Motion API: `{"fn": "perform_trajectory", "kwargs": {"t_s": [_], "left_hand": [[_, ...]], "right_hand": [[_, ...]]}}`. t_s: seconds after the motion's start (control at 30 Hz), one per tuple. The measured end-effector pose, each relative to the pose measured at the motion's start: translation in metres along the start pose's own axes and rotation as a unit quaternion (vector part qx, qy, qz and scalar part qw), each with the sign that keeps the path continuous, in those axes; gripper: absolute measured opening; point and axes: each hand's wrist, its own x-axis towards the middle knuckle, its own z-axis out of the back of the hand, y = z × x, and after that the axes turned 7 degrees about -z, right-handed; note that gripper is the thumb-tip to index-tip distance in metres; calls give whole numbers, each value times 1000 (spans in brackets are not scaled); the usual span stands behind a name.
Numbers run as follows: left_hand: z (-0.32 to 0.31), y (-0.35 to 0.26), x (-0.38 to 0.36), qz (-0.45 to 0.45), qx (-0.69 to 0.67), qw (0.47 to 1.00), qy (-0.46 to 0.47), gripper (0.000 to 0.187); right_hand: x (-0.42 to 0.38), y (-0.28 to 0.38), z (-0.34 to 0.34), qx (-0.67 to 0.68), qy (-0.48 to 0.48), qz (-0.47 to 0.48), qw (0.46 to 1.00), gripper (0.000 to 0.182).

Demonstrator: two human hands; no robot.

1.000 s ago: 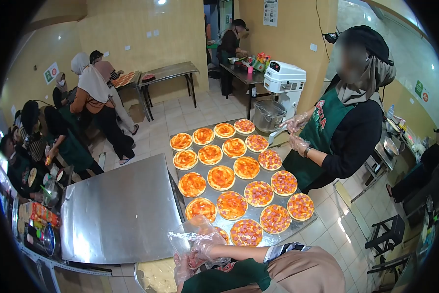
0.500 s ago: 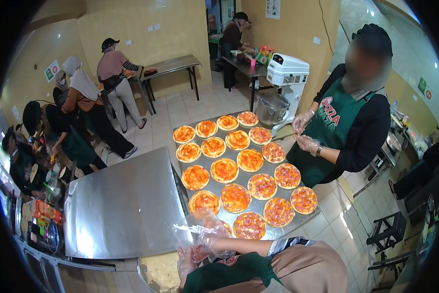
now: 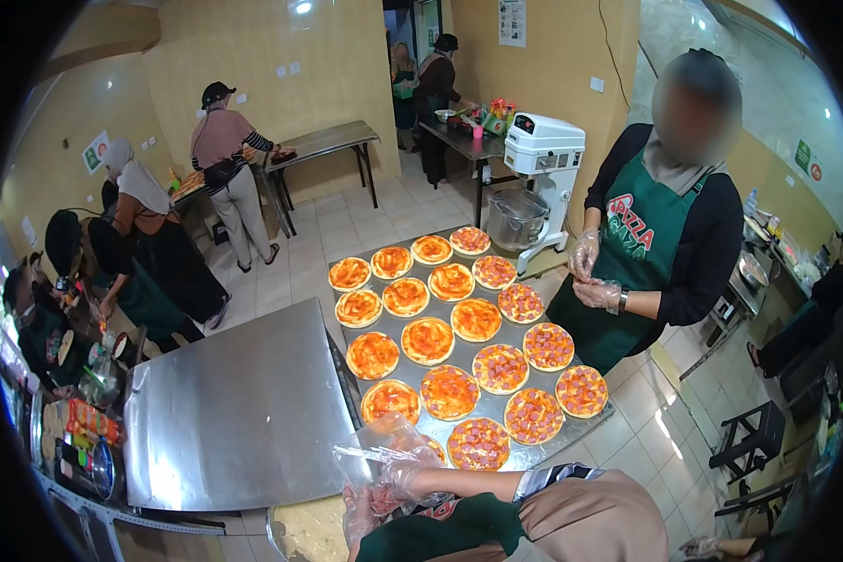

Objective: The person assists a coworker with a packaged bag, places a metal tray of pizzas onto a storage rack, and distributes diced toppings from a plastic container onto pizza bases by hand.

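Observation:
My right hand (image 3: 404, 476), in a clear glove, reaches in from the right below a striped sleeve, its fingers closed on a clear plastic bag (image 3: 373, 451). My left hand (image 3: 358, 513), also gloved, is beside it with bent fingers at the bag's lower end. Something reddish shows between the hands, too small to make out. The bag overlaps the near edge of a metal table (image 3: 562, 438) and partly covers a pizza. Rows of pizza bases with red sauce (image 3: 428, 340) lie there, with meat-topped pizzas (image 3: 534, 416) along the right side.
A bare metal surface (image 3: 234, 403) stands left, a tray of pale dough (image 3: 313, 529) below it. Across the table a co-worker (image 3: 651, 225) in a green apron holds gloved hands together. A white mixer (image 3: 545, 145) stands behind. More people work at back and left; a black stool (image 3: 747, 440) is right.
The view has shifted slightly. The co-worker across the table has brought their hands closer together. A gloved hand has appeared at the bottom right. My hands keep nearly the same pose at the bag.

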Motion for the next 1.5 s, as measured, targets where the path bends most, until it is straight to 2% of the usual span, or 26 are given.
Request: {"fn": "perform_trajectory", "kwargs": {"t_s": [0.07,0.2,0.27,0.3,0.37,0.47,0.57,0.67,0.7,0.73,0.8,0.83,0.87,0.93,0.97,1.0,1.03,1.07,1.13,1.2,1.23,1.5], "left_hand": [[1,0,0,9,12,1000,-3,68],[-11,-11,-9,37,33,998,-33,68],[-11,-8,-7,39,34,998,-31,69],[-11,-6,-6,40,35,998,-30,69],[-11,0,-1,37,58,997,-18,69],[-21,5,-2,25,77,997,-11,64],[-46,9,18,3,79,997,13,60],[-80,18,35,-6,116,991,65,60],[-86,21,37,-5,132,988,78,60],[-86,23,35,-1,153,985,85,60],[-74,28,22,16,199,976,85,60],[-74,30,21,17,213,973,88,60],[-87,33,30,6,219,971,99,60],[-109,39,42,-15,228,966,120,60],[-121,42,47,-26,233,963,130,60],[-131,44,53,-36,240,960,139,60],[-140,47,57,-46,248,956,149,60],[-150,49,62,-54,257,952,160,60],[-169,55,70,-65,279,940,187,60],[-187,62,77,-74,301,927,211,60],[-194,65,81,-81,310,921,220,60],[-239,88,105,-147,356,889,246,60]], "right_hand": [[8,-14,-9,121,24,-45,991,11],[17,-34,-20,173,67,-34,982,11],[-2,-15,-4,48,52,4,998,9],[-10,-6,5,47,49,2,998,9],[-23,4,18,-35,33,8,999,11],[-23,-5,18,-52,54,-35,997,14],[-33,-12,23,-54,29,-46,997,16],[-75,19,62,-68,-31,-39,996,16],[-81,33,75,-104,-27,-77,991,15],[-79,17,73,-92,-30,-80,992,15],[-70,-19,52,-1,79,-67,995,15],[-73,-26,45,6,80,-66,995,15],[-79,-34,54,143,68,-119,980,16],[-92,-47,66,408,38,-210,888,19],[-88,-67,59,321,5,-138,937,20],[-88,-80,57,315,-1,-136,939,20],[-89,-92,57,156,-26,-104,982,19],[-90,-104,58,-6,-52,-72,996,18],[-94,-113,70,45,-49,-110,992,17],[-108,-112,82,-18,-6,-100,995,18],[-116,-112,84,103,-38,-132,985,14],[-141,-143,138,53,-56,-131,988,16]]}}
